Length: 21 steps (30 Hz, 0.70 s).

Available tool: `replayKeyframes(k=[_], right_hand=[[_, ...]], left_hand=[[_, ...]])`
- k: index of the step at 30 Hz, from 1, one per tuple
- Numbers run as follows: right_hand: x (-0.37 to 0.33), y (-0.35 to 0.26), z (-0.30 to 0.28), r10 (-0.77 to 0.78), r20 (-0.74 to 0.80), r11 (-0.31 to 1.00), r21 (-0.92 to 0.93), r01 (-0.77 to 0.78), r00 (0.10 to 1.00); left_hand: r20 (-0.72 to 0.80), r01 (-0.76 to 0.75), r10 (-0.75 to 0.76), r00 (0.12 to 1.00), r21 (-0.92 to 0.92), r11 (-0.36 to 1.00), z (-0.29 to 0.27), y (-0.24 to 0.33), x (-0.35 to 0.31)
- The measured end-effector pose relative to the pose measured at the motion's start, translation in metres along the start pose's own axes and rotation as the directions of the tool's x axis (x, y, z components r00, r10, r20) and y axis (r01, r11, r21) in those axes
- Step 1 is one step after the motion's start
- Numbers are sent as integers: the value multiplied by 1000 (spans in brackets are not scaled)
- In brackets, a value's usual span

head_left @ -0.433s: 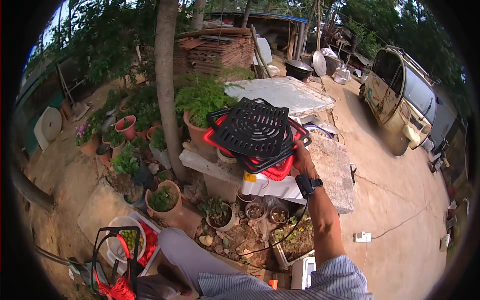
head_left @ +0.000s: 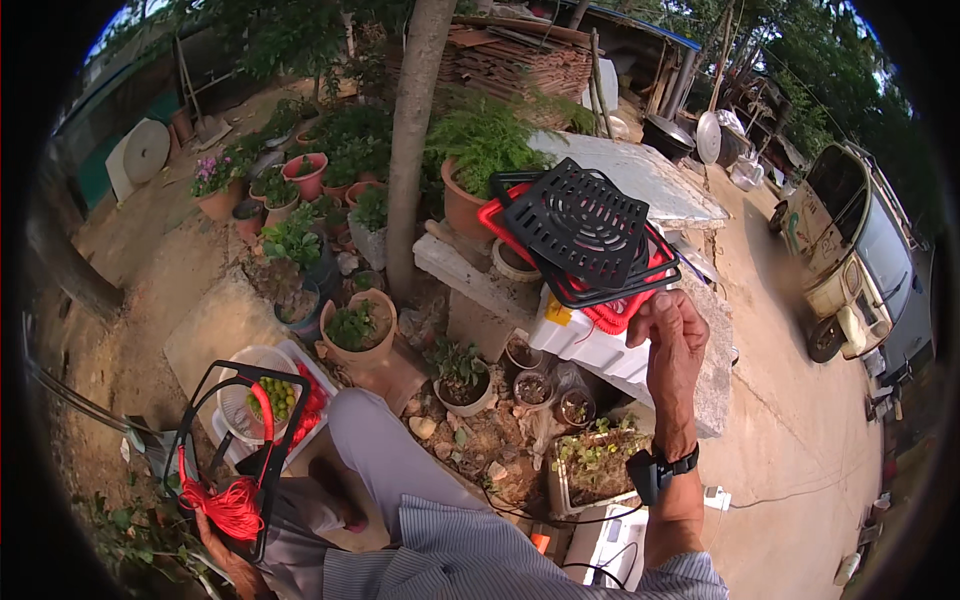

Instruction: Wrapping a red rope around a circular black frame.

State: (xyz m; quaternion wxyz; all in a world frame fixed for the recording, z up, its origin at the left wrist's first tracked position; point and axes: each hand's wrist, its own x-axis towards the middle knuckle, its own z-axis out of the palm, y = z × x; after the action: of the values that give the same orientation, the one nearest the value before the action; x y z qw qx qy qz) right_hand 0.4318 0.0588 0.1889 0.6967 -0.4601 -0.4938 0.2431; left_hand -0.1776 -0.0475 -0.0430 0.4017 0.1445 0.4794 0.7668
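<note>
In the head view, the left hand (head_left: 228, 558) is at the lower left of the frame, its fingers closed around the lower end of a black frame (head_left: 272, 478) that tilts upright. A bundle of red cord (head_left: 228, 508) lies against that end, just above the hand. Gripping low seems to leave the frame's upper part free, though most of the fingers are hidden, so I cannot tell how they share the hold between frame and cord.

The right hand (head_left: 676, 335) is raised right of centre, thumb and fingers bent inward beside the lower right corner of a stack. I cannot tell whether they touch it or pinch anything thin. On top of the stack lies a black slotted panel (head_left: 578, 222), with red pieces (head_left: 612, 318) and more black edges showing beneath; lying flat on one another, they probably stay put without being held. A white box (head_left: 600, 352) is under the stack, at the edge of the pale worktop (head_left: 712, 400), which likely keeps the pieces at reaching height.

At the lower left, behind the black frame, a white tray (head_left: 312, 367) holds red material (head_left: 314, 402) and a white basket (head_left: 232, 408) of green round items (head_left: 280, 400); the basket probably keeps these apart from the red.
</note>
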Motion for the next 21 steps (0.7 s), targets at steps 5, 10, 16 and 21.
replayKeyframes(k=[5, 10, 16, 21], right_hand=[[-44, -76, 153, -592, 498, 780, 552, 295, 633], [-59, -108, 231, -820, 490, 547, 823, 154, 297], [-65, -71, 265, -739, 611, 559, 791, -249, 282], [-50, -58, 295, -778, 628, 579, 704, -412, -20]], left_hand=[[18, 122, -121, 992, -200, 972, 18, 19, -22], [16, 134, -135, 991, -287, 949, 41, 14, -30], [-36, 129, -151, 988, -355, 926, 17, 26, -55], [21, 190, -195, 981, -348, 918, 30, 24, -51]])
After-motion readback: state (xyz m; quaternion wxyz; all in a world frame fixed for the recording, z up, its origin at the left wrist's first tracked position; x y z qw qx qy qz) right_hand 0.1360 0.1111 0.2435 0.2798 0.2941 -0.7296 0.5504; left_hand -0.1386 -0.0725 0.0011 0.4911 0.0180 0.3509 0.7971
